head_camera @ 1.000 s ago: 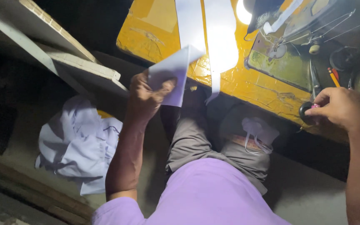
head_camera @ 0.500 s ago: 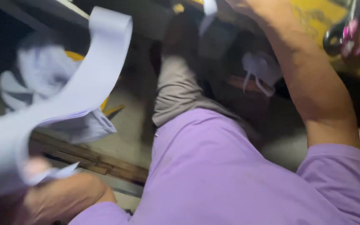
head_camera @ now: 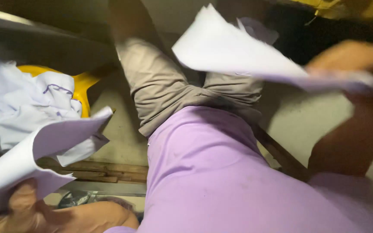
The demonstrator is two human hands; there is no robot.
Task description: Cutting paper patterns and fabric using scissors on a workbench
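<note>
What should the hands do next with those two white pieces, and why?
Probably lay the left hand's white piece onto the heap of white cloth beside it. That piece already hangs just above the heap, while the right hand, blurred, holds another white piece up over the knees. Clearing the left hand first looks like the shortest move.

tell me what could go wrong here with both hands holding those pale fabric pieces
The right hand is blurred and grips its fabric piece only at one edge, so it may slip free. The left hand pinches a curling piece beside the heap of cloth; the two could get mixed.
</note>
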